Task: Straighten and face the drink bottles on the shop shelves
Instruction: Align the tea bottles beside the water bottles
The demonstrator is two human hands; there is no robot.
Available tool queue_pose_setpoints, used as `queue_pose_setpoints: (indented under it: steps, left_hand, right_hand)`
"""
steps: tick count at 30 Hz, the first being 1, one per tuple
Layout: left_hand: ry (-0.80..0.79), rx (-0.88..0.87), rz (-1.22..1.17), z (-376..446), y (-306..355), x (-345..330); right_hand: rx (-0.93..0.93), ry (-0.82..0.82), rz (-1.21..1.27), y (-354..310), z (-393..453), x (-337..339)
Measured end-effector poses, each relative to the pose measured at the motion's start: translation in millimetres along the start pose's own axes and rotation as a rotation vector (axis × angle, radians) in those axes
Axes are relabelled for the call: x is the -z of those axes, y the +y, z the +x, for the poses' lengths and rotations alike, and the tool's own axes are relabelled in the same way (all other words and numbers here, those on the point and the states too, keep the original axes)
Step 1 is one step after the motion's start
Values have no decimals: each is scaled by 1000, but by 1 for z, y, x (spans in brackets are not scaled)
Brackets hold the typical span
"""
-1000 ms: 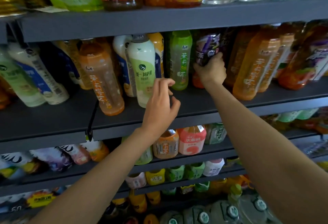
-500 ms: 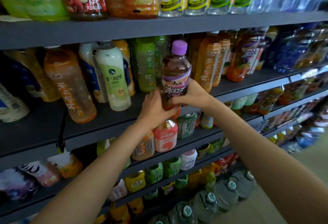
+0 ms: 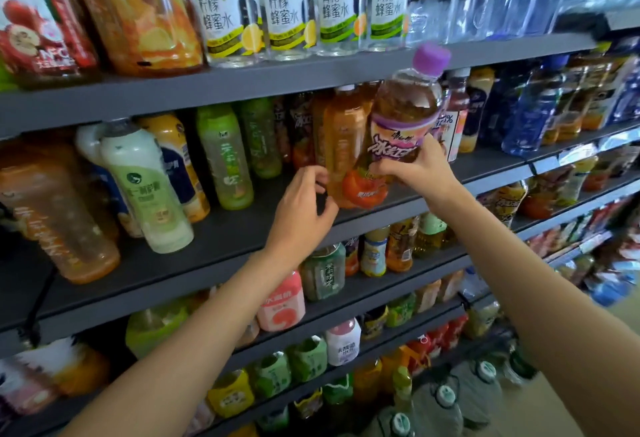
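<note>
Held bottle: a purple-capped iced tea bottle [image 3: 405, 114], amber liquid, purple-and-white label facing the camera; it tilts with its cap toward 1 o'clock and is held in front of the middle shelf, at about 1 o'clock from the frame's centre.
Right hand: the right hand [image 3: 420, 168] grips the bottle's lower part, fingers curled round the label's lower edge and thumb on the front.
Left hand: the left hand [image 3: 304, 203] is at 8 o'clock from the held bottle, apart from it; its fingers are curled loosely with thumb and fingertips nearly meeting, and it holds nothing.
Behind the bottle: an orange tea bottle [image 3: 343, 146] stands upright on the shelf at 9 o'clock from the held bottle, just beyond the left hand's fingertips; whether they touch cannot be told.
Middle shelf: a dark grey middle shelf [image 3: 221, 239] carries two green tea bottles [image 3: 225, 159] at 9 o'clock from the orange one, then a pale green-and-white milk drink bottle [image 3: 149, 187] farther toward 9 o'clock, leaning to the left.
Top shelf: at 12 o'clock, clear honey water bottles [image 3: 291, 11] with white-and-yellow labels stand in a row, labels forward.
Lower shelves: at 6 o'clock, rows of smaller bottles seen from above, among them a pink-labelled bottle [image 3: 282, 303].
</note>
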State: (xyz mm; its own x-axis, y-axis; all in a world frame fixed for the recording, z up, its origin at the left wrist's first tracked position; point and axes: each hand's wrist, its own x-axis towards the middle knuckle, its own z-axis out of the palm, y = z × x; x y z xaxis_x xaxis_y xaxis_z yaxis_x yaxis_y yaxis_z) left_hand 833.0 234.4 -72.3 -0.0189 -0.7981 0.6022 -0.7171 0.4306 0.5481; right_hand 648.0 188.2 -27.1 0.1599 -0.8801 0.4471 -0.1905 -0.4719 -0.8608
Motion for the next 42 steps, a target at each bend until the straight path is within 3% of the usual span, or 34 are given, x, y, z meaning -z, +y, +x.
queue_pose_setpoints:
  steps: [7, 13, 20, 26, 31, 37, 42]
  left_hand:
    - [-28, 42, -6, 57, 56, -117]
    - [-37, 227, 35, 97, 68, -176]
    - [-9, 292, 49, 120, 79, -204]
    - [107, 449, 36, 147, 78, -209]
    - [45, 557, 53, 158, 73, -228]
    - [45, 550, 153, 153, 65, -230]
    - [89, 577, 252, 134, 61, -211]
  right_hand:
    - [0, 105, -120, 70, 33, 122]
    - [-83, 98, -117, 110, 65, 175]
    - [-90, -2, -144, 129, 81, 180]
    - [-149, 152, -216, 142, 84, 192]
    - [-178, 97, -179, 150, 100, 193]
    - [-165, -8, -279, 149, 122, 171]
    - [-122, 29, -337, 147, 127, 149]
